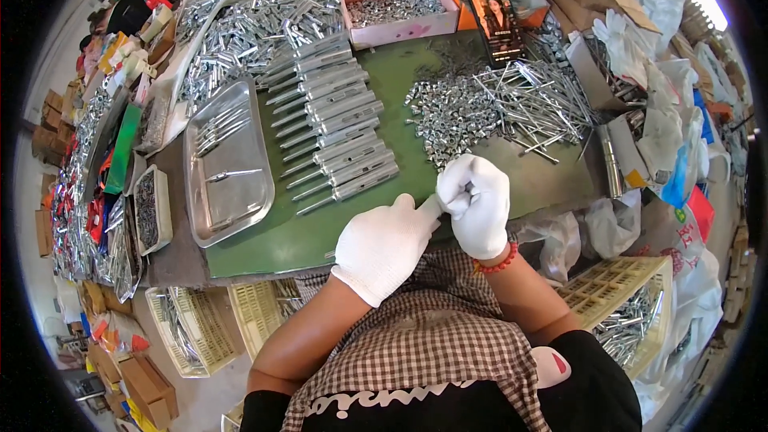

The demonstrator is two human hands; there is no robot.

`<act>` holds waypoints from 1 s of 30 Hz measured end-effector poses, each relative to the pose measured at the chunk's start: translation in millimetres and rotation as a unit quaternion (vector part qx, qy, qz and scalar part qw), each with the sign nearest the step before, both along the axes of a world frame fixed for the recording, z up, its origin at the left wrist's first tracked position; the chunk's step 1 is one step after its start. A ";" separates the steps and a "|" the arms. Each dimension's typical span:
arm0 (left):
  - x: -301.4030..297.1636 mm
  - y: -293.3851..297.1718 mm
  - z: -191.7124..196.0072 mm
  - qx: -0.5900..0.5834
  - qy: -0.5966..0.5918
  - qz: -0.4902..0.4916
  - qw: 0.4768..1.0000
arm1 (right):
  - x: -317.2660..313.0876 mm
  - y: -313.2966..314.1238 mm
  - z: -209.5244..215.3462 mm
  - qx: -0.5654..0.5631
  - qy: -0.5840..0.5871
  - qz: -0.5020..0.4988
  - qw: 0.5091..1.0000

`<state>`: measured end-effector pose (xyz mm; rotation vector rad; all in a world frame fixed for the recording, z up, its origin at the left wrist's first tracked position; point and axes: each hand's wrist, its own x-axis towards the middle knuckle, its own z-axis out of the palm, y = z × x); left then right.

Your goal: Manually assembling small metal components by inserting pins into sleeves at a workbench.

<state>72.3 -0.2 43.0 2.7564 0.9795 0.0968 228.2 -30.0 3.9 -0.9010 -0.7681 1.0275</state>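
Between both gloved hands' fingertips (452,196), a small metal part is barely visible.

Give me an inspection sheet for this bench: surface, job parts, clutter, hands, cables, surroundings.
Surface: green mat covers the worktable.
Job's things: row of assembled metal sleeve bolts lies mid-mat; loose pile of nuts and rods to the right; steel tray holds a few pieces; pink box holds small metal parts.
Clutter: phone with its screen lit leans behind the pile; plastic bags crowd the right edge.
Hands: left hand and right hand, both in white gloves, meet at a small part near the mat's front edge; the grip itself is hidden.
Cables: nothing seen.
Surroundings: yellow crates with metal parts below the bench; cardboard boxes along the left.
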 end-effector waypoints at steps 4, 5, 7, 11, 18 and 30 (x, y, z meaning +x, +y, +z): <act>10.3 -1.0 5.5 0.026 -0.001 -0.013 1.000 | 6.2 -2.8 -9.9 0.021 0.146 0.014 0.989; 15.9 -4.0 7.4 0.046 0.017 -0.021 0.999 | 4.6 -4.6 -3.3 0.031 0.115 -0.009 0.993; 20.1 -4.5 -3.5 0.051 0.007 -0.013 0.999 | 5.8 -8.6 -7.1 0.033 0.117 -0.052 0.991; -1.3 -5.1 4.2 -0.001 -0.008 0.037 0.999 | 11.5 -8.0 -13.6 0.097 0.217 0.004 0.971; -203.7 -73.3 4.5 -0.004 0.073 0.268 0.961 | 14.1 -5.7 -12.6 0.078 0.172 0.033 0.981; -45.4 18.9 -0.9 0.132 -0.151 0.099 0.975 | 9.0 -7.7 -5.5 -0.019 0.079 0.007 0.997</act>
